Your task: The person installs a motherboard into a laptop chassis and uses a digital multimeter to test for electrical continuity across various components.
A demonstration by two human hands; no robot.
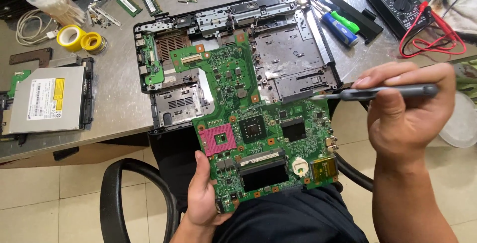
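Left hand [204, 193]: fingers curled around the lower left edge of the green motherboard [253, 134], gripping it from below and holding it up over the person's lap.
Motherboard: tilted, its top end reaching over the open laptop base [278, 49], its bottom end hanging off the table's near edge. A pink processor socket [217, 139] sits on its left part, a black square chip [253, 128] just right of that, and a round coin cell holder [299, 166] lower right.
Right hand [405, 114]: fingers clenched around the grey handle of a screwdriver [382, 92], held level to the right of the motherboard.
Screwdriver: its thin metal tip points left and sits close to the motherboard's upper right corner; whether it touches I cannot tell.
Laptop base: stripped black shell with bare metal plates, lying on the grey table [114, 104] behind the motherboard.
Left of the motherboard: a silver optical drive [47, 99] lying flat, well apart.
Up and left of the motherboard: rolls of yellow tape [79, 38] and a clear tub of cotton swabs [52, 0].
Up and right of the motherboard: a blue-handled screwdriver [340, 29] and a green-handled one [346, 22] lying side by side, with a black multimeter [400, 4] and its red leads [432, 37] farther right.
Below the motherboard: a black chair arm [117, 193] and pale floor tiles.
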